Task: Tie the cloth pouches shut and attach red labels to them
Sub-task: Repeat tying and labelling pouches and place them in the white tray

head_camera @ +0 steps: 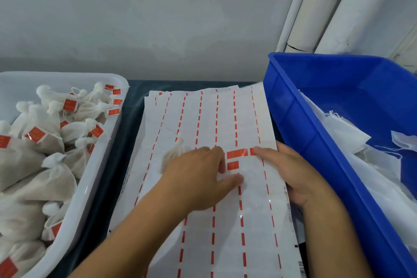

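A white label sheet [209, 187] with dashed red lines lies on the table in the middle. Three red labels [237, 153] remain on it, near its right side. My left hand [198, 178] reaches across the sheet, its thumb and fingertips pinching at the lower red label [232, 165]. A tied cloth pouch [173, 153] shows at the far side of that hand, partly hidden; whether the hand holds it is unclear. My right hand [295, 174] grips the sheet's right edge, thumb on top beside the labels.
A white tray [90, 183] on the left is full of tied pouches with red labels. A blue crate [300, 124] on the right holds loose white cloth bags. A grey wall stands behind, with white pipes [316, 7] at the back right.
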Demonstrator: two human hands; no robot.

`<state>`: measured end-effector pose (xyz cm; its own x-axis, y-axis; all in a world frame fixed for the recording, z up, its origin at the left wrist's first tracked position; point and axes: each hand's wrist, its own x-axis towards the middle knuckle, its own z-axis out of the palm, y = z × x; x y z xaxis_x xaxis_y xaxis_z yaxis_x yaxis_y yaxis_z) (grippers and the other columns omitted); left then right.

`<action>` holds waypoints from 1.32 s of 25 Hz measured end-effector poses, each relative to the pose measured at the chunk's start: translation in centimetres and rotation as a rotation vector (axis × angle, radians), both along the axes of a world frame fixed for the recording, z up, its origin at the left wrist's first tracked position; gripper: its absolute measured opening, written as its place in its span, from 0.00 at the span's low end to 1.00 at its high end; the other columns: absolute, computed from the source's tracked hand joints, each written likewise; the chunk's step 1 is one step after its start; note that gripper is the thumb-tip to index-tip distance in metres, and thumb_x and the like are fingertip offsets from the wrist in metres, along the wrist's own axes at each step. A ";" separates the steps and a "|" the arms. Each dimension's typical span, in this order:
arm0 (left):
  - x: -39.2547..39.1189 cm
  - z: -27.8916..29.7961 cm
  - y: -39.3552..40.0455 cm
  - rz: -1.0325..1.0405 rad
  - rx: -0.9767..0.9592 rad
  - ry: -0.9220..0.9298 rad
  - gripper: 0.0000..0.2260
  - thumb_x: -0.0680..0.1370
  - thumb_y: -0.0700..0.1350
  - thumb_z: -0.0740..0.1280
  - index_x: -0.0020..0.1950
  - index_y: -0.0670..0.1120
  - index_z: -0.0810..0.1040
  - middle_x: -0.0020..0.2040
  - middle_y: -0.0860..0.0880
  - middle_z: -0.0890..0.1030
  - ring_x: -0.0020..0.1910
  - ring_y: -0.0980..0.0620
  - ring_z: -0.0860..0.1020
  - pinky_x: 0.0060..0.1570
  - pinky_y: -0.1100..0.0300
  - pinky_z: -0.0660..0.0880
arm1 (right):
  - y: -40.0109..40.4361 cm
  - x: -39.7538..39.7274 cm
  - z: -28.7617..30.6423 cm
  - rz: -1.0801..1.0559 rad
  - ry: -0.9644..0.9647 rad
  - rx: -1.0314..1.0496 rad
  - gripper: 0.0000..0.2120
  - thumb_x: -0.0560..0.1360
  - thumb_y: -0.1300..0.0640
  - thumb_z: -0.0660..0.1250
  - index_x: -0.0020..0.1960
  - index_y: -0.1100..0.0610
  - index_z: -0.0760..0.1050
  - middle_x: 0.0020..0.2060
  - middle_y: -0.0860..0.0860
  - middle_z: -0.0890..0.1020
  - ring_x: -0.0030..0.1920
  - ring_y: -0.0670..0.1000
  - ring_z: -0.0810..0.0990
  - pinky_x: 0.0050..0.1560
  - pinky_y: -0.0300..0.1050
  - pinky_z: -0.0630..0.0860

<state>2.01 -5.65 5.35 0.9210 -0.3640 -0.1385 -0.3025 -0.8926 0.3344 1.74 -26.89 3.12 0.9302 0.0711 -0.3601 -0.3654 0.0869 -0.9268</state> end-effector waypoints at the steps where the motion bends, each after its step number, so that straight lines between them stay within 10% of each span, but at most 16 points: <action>1: 0.4 -0.1 0.0 -0.014 0.013 0.026 0.21 0.73 0.76 0.60 0.45 0.59 0.69 0.42 0.61 0.75 0.38 0.57 0.75 0.39 0.64 0.72 | 0.1 0.0 0.0 -0.007 0.009 0.034 0.14 0.80 0.50 0.70 0.64 0.48 0.78 0.54 0.51 0.88 0.52 0.57 0.88 0.47 0.55 0.85; 15: 2.3 -2.2 0.8 -0.089 -0.160 0.098 0.17 0.77 0.70 0.61 0.43 0.57 0.73 0.40 0.58 0.78 0.40 0.56 0.77 0.38 0.65 0.67 | 1.9 -0.1 -0.5 0.017 0.006 0.085 0.12 0.77 0.59 0.73 0.58 0.48 0.83 0.52 0.53 0.88 0.49 0.59 0.88 0.42 0.51 0.85; 27: 3.7 -1.3 -0.1 -0.135 0.053 -0.095 0.17 0.75 0.71 0.65 0.54 0.60 0.75 0.46 0.60 0.77 0.40 0.57 0.76 0.39 0.65 0.73 | 2.2 0.1 -1.1 0.083 -0.075 -0.047 0.15 0.77 0.56 0.74 0.48 0.33 0.83 0.49 0.45 0.88 0.46 0.52 0.89 0.38 0.44 0.84; 33: 1.2 -3.2 0.1 0.075 -0.236 -0.169 0.20 0.74 0.67 0.70 0.64 0.62 0.79 0.55 0.64 0.80 0.46 0.62 0.78 0.43 0.71 0.71 | 2.2 0.2 -1.4 0.088 -0.089 -0.036 0.13 0.77 0.58 0.74 0.51 0.38 0.84 0.52 0.47 0.88 0.50 0.53 0.88 0.45 0.50 0.86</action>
<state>3.22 -5.53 2.11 0.9494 -0.2978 0.0999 -0.3078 -0.8181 0.4859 1.98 -24.72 1.75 0.9494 0.1430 -0.2797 -0.2859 0.0244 -0.9579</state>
